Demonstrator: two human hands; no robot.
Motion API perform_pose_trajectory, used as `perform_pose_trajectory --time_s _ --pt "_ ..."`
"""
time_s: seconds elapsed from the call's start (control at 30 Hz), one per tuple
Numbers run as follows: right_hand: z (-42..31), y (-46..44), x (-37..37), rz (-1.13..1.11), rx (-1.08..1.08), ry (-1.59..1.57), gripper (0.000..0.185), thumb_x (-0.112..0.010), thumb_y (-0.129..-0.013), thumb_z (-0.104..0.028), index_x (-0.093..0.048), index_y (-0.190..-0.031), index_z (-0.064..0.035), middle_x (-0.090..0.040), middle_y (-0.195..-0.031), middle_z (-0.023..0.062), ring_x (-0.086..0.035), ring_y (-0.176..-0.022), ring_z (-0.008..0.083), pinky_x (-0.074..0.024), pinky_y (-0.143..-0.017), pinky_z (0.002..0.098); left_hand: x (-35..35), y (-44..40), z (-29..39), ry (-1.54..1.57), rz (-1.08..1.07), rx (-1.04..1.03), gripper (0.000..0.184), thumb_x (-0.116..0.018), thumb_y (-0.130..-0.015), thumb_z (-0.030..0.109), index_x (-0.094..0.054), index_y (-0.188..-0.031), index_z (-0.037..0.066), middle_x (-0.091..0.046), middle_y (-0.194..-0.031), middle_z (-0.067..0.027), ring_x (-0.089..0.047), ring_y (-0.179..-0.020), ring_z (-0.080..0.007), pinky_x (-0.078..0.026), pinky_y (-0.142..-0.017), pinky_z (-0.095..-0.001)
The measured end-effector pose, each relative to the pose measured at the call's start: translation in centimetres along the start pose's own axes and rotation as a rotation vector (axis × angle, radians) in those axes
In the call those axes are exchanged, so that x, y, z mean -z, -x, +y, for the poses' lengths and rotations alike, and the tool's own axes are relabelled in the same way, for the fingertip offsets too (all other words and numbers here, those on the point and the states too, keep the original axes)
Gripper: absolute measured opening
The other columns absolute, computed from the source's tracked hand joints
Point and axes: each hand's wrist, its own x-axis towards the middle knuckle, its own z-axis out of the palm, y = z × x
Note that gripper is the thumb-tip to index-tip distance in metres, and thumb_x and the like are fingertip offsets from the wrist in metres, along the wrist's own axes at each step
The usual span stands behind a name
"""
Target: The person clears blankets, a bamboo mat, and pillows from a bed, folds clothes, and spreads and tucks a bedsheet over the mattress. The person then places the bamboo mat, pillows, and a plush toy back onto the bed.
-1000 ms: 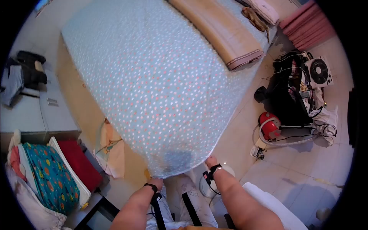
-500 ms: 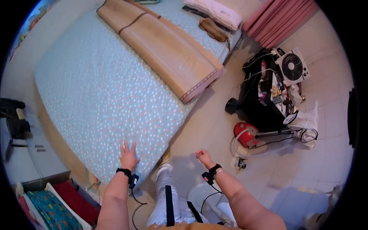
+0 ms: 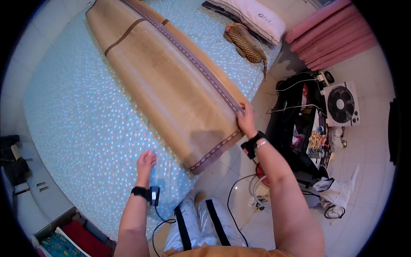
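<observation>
A tan woven sleeping mat (image 3: 171, 90) with brown patterned borders lies folded lengthwise across the bed (image 3: 81, 103), its near end reaching past the bed's edge. At the mat's near right corner, my right hand (image 3: 246, 122) grips the border, thumb and fingers closed around it. My left hand (image 3: 147, 158) is over the dotted light-blue sheet, left of the mat and apart from it. Its fingers are loosely bent and nothing shows in them. Both wrists wear black straps with small boxes and cables.
A pillow (image 3: 252, 19) and a tiger-striped plush toy (image 3: 248, 45) lie at the bed's far right. On the right floor stand a black open container (image 3: 282, 128) with clutter and a white box fan (image 3: 341, 104). A cable hangs by my legs. Drawers (image 3: 38, 197) line the left.
My right hand has moved up and forward from above the floor and taken hold of the mat's corner. My left hand has lifted off the sheet, fingers drawing in. The view has shifted closer to the mat.
</observation>
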Motion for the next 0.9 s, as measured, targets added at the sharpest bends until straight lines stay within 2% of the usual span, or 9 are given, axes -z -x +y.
perform_pose_trajectory --time_s 0.17,0.2,0.33,0.43,0.47,0.5,0.63,0.73,0.9 --pt "3.8 -10.4 -2.9 -0.335 -0.103 0.179 0.068 -0.068 -0.069 -0.020 -0.037 -0.124 0.0069 -0.055 -0.109 0.0256 -0.052 -0.105 0.0359 -0.0407 -0.091 0.0373 -6.0 -4.9 2.1 0.239 -0.098 0.043 0.044 -0.059 -0.086 0.029 -0.043 -0.117 0.003 -0.054 -0.112 -0.0106 -0.054 -0.100 -0.0185 -0.045 -0.082 -0.0311" --pt "2.4 -11.9 -2.3 -0.504 -0.331 -0.052 0.078 -0.072 -0.067 -0.025 -0.033 -0.127 0.0073 -0.051 -0.115 0.0263 -0.052 -0.107 0.0321 -0.0416 -0.090 0.0358 -6.3 -5.8 2.3 0.296 -0.018 0.023 0.047 -0.063 -0.083 0.026 -0.043 -0.117 0.000 -0.054 -0.111 -0.0112 -0.054 -0.099 -0.0189 -0.045 -0.084 -0.0315" --pt "5.4 -17.3 -6.3 -0.741 -0.336 -0.022 0.080 -0.073 -0.069 -0.027 -0.031 -0.128 0.0072 -0.052 -0.113 0.0266 -0.053 -0.104 0.0306 -0.0424 -0.089 0.0348 -8.3 -8.6 5.4 0.322 0.152 -0.071 0.047 -0.070 -0.077 0.018 -0.046 -0.111 -0.004 -0.058 -0.104 -0.0125 -0.058 -0.091 -0.0206 -0.047 -0.081 -0.0315" --pt "2.4 -18.8 -7.5 -0.927 -0.161 -0.108 0.074 -0.072 -0.070 -0.025 -0.035 -0.127 0.0059 -0.055 -0.111 0.0221 -0.054 -0.102 0.0295 -0.0425 -0.089 0.0347 -8.1 -9.6 5.2 0.136 0.323 -0.118 0.040 -0.070 -0.074 0.011 -0.050 -0.106 -0.005 -0.061 -0.097 -0.0123 -0.059 -0.082 -0.0205 -0.048 -0.076 -0.0305" --pt "2.5 -18.5 -8.0 -0.865 0.227 -0.179 0.070 -0.071 -0.072 -0.024 -0.036 -0.127 0.0024 -0.055 -0.111 0.0191 -0.055 -0.098 0.0258 -0.0445 -0.083 0.0345 -8.5 -9.1 5.7 0.140 0.362 -0.204 0.038 -0.069 -0.074 0.008 -0.051 -0.104 -0.005 -0.061 -0.097 -0.0125 -0.059 -0.082 -0.0201 -0.047 -0.075 -0.0302" --pt "2.6 -17.7 -8.3 -0.781 0.607 -0.247 0.066 -0.070 -0.074 -0.022 -0.037 -0.128 -0.0011 -0.054 -0.110 0.0160 -0.056 -0.094 0.0222 -0.0464 -0.078 0.0343 -9.0 -8.4 6.2 0.142 0.398 -0.289 0.036 -0.069 -0.073 0.006 -0.052 -0.103 -0.005 -0.061 -0.097 -0.0127 -0.059 -0.083 -0.0197 -0.047 -0.075 -0.0298" --pt "-7.1 -11.0 -6.0 -0.930 0.480 -0.253 0.044 -0.060 -0.079 -0.022 -0.049 -0.116 -0.0027 -0.059 -0.085 0.0226 -0.058 -0.072 0.0354 -0.0466 -0.062 0.0415 -5.8 -3.0 9.4 -0.091 0.513 -0.312 0.035 -0.067 -0.072 0.005 -0.054 -0.104 -0.004 -0.063 -0.096 -0.0094 -0.059 -0.080 -0.0186 -0.047 -0.074 -0.0299" --pt "-13.7 -3.6 -6.5 -0.992 0.340 -0.473 0.022 -0.058 -0.080 -0.024 -0.055 -0.081 -0.0023 -0.053 -0.065 0.0215 -0.050 -0.053 0.0382 -0.0380 -0.046 0.0443 -0.5 2.6 12.2 -0.383 0.633 -0.371 0.033 -0.067 -0.073 0.008 -0.056 -0.101 -0.004 -0.063 -0.092 -0.0092 -0.058 -0.077 -0.0183 -0.046 -0.072 -0.0305" --pt "-24.1 10.4 -11.2 -1.034 0.365 -0.746 0.051 -0.054 -0.084 -0.019 -0.030 -0.126 -0.0018 -0.055 -0.068 0.0215 -0.053 -0.056 0.0372 -0.0412 -0.049 0.0435 14.4 10.0 15.9 -0.825 0.805 -0.470 0.024 -0.064 -0.076 0.006 -0.057 -0.097 -0.004 -0.063 -0.087 -0.0089 -0.058 -0.077 -0.0174 -0.046 -0.072 -0.0304"
